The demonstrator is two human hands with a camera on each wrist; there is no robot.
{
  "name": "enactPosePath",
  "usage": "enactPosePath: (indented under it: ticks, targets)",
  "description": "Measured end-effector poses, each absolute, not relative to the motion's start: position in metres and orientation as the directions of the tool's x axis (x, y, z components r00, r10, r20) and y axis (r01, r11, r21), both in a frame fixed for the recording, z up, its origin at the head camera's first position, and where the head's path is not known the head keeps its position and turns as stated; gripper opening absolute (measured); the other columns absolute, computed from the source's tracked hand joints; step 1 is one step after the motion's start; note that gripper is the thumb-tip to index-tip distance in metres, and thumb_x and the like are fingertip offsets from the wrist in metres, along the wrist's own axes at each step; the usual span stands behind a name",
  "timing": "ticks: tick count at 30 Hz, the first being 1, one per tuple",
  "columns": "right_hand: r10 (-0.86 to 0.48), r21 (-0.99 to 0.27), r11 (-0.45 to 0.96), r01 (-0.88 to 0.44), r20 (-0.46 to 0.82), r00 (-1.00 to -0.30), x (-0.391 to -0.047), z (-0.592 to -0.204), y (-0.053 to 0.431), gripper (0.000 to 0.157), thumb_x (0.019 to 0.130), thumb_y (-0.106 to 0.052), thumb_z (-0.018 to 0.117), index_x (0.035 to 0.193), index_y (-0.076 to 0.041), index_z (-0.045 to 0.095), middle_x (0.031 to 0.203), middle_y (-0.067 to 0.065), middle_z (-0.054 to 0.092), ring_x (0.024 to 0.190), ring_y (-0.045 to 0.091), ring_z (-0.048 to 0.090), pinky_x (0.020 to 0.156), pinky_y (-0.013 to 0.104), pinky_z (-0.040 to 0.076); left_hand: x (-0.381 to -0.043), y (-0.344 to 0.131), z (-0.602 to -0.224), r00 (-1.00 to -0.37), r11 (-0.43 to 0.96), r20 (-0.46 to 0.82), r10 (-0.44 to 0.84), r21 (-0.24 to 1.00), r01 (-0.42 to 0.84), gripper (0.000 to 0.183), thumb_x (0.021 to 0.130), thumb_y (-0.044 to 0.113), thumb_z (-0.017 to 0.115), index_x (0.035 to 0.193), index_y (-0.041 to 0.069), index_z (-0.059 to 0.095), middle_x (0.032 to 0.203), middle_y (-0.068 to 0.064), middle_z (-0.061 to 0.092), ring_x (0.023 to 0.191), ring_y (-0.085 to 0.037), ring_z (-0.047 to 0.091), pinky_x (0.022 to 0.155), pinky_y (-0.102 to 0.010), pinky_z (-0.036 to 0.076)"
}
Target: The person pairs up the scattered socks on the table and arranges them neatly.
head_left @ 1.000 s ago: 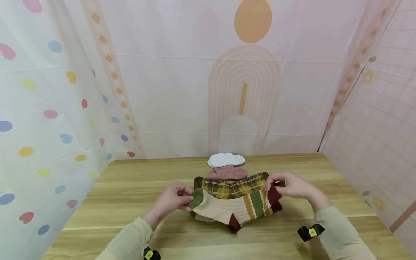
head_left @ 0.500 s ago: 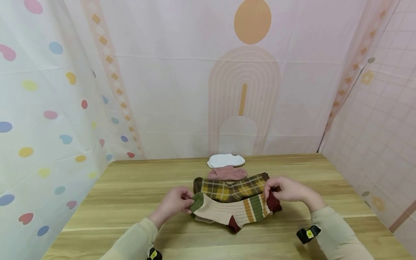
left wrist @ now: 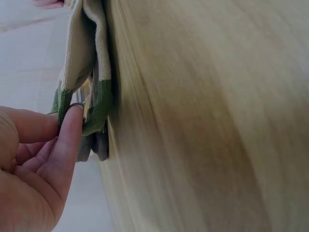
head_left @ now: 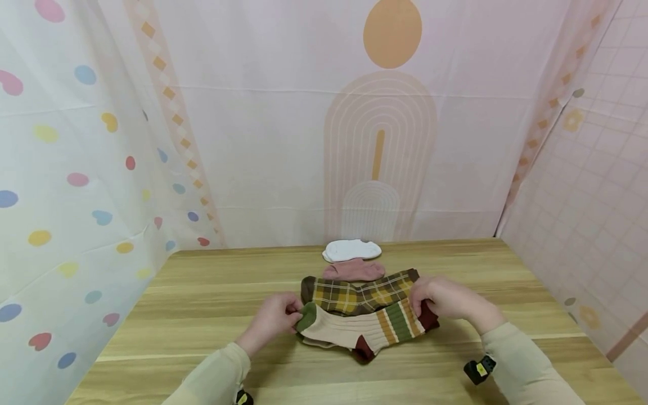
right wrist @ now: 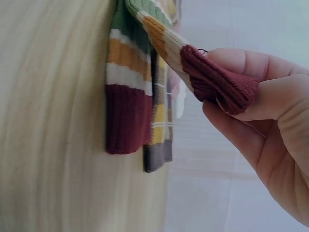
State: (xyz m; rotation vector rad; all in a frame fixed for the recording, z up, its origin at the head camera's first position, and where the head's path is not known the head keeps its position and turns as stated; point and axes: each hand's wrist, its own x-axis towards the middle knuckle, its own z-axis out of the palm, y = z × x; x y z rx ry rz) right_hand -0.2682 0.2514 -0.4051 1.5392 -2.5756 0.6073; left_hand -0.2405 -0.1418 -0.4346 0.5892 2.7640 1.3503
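Note:
A cream ribbed sock (head_left: 349, 329) with a green toe, maroon heel and cuff, and orange and green stripes is stretched between both hands. Its toe is pinched by the left hand (head_left: 274, 319), thumb against finger, as the left wrist view shows. The cuff (right wrist: 217, 79) is gripped by the right hand (head_left: 450, 301), lifted off the table in the right wrist view. Beneath it lies a matching sock (right wrist: 128, 116), its maroon cuff flat on the wood. Directly behind is a brown and yellow plaid pair of socks (head_left: 336, 293).
Farther back on the wooden table (head_left: 228, 281) lie pink socks (head_left: 353, 270) and white socks (head_left: 351, 250), in a row. Patterned cloth hangs behind the table (head_left: 273, 169) and along both sides.
Both hands have lowered the cream sock slightly toward the table and its matching sock. More of the plaid socks shows behind it. The other socks have stayed put.

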Motion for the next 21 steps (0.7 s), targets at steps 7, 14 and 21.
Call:
enactPosePath:
  ticks: [7, 14, 21]
  targets:
    - [-0.837, -0.224, 0.459, -0.860, 0.216, -0.503, -0.265, -0.410, 0.252, 0.052, 0.069, 0.028, 0.050, 0.074, -0.021, 0.067, 0.083, -0.015, 0.062, 0.082, 0.005, 0.058, 0.072, 0.024, 0.052, -0.242, -0.144, -0.440, -0.921, 0.589, 0.200, 0.335, 0.718, 0.371, 0.018, 0.080, -0.015, 0.069, 0.077, 0.002, 0.062, 0.068, -0.002, 0.061, 0.056, -0.012, 0.061, 0.048, -0.022, 0.053]
    - [-0.772, -0.177, 0.574, -0.799, 0.209, -0.601, -0.256, -0.410, 0.258, 0.048, 0.078, 0.023, 0.052, 0.079, -0.021, 0.070, 0.097, -0.003, 0.068, 0.093, 0.015, 0.062, 0.079, 0.034, 0.055, -0.240, -0.145, -0.437, -0.926, 0.797, 0.254, 0.279, 0.476, 0.371, 0.019, 0.079, -0.005, 0.075, 0.096, 0.000, 0.068, 0.083, -0.005, 0.067, 0.074, -0.018, 0.063, 0.065, -0.035, 0.054]
    - [-0.759, -0.189, 0.584, -0.790, 0.220, -0.613, -0.249, -0.411, 0.254, 0.028, 0.084, 0.010, 0.064, 0.092, -0.014, 0.074, 0.095, -0.006, 0.068, 0.090, 0.014, 0.064, 0.078, 0.035, 0.055, -0.229, -0.129, -0.424, -0.838, 0.783, 0.361, 0.409, 0.333, 0.526, 0.023, 0.082, 0.005, 0.078, 0.103, 0.000, 0.071, 0.100, -0.013, 0.070, 0.090, -0.027, 0.067, 0.082, -0.044, 0.055]
